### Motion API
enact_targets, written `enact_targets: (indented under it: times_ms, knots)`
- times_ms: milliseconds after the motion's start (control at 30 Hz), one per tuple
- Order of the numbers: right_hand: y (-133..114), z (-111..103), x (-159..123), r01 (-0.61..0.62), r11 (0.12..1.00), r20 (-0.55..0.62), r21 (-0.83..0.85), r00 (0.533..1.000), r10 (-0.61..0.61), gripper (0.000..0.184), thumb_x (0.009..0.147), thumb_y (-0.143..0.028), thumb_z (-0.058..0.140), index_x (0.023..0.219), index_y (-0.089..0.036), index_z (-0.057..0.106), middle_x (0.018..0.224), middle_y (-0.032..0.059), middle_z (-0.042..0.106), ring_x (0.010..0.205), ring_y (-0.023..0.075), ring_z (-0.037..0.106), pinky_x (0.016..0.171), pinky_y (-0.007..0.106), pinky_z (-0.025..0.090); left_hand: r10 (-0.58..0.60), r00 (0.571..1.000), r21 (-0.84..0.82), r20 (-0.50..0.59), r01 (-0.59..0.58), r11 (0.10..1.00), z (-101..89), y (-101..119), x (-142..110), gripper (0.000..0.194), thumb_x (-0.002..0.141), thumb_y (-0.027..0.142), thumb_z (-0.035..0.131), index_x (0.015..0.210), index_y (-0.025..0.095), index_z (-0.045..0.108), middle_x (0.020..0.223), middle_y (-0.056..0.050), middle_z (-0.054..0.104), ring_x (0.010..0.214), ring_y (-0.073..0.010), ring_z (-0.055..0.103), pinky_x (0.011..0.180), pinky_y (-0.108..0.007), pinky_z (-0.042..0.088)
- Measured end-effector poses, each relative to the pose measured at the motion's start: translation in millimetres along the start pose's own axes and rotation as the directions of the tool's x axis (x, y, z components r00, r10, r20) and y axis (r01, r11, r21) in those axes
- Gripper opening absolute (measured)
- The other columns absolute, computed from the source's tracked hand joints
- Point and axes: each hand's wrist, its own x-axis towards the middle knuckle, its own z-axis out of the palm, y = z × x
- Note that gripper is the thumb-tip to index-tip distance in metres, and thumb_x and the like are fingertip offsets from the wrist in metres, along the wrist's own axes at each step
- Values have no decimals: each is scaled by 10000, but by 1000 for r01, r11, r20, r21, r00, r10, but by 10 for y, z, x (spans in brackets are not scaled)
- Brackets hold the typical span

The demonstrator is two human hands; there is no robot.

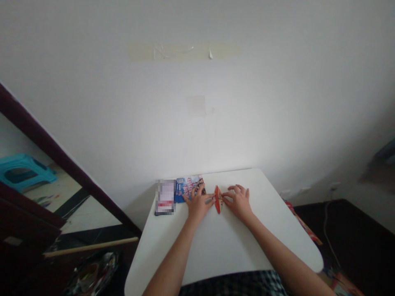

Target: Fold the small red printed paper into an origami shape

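Note:
A small piece of folded paper (218,202), red with a printed patterned side, lies on the white table between my hands. It is pointed at its far and near ends. My left hand (198,202) pinches its left edge with thumb and forefinger, the other fingers spread over a blue printed leaflet (184,190). From the other side, my right hand (239,201) has its thumb and forefinger on the paper's right edge, with the remaining fingers loosely curled and raised.
A phone-like flat object (166,197), its face blurred out, lies at the table's (222,250) back left. The wall (197,139) stands right behind. On the left are a mirror (89,209) reflecting a blue stool and a bin (95,271). A cable (326,226) hangs at right.

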Motion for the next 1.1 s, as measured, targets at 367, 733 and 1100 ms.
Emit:
enact_targets:
  times_ms: [367, 733, 1100]
  knots:
    - [-36, -21, 80, -21, 992, 153, -122, 987, 40, 448, 890, -586, 549, 1334, -523, 530, 1561, 28, 327, 1477, 372, 129, 1104, 746, 19, 19, 993, 88, 117, -29, 996, 6, -37, 59, 389, 868, 544, 588, 1255, 579, 578, 1642, 56, 245, 1468, -400, 227, 1068, -828, 59]
    - [4, -22, 2, 50, 997, 50, -54, 998, -47, 258, 943, -433, 549, 1159, -462, 687, 1409, 28, 491, 1427, 330, 250, 1130, 716, 106, 45, 998, -9, 50, -44, 999, -17, 59, -8, 286, 844, 392, 671, 1112, 484, 707, 1589, 58, 361, 1430, -373, 271, 1086, -818, 78]
    - [-55, -10, 110, 81, 990, 169, -114, 984, -61, 437, 946, -414, 500, 1377, -481, 503, 1622, 30, 234, 1499, 384, 65, 1086, 777, 25, 87, 993, 72, 86, -93, 993, -42, -7, 49, 396, 860, 501, 612, 1247, 581, 588, 1641, 76, 243, 1480, -414, 195, 1076, -822, 4]
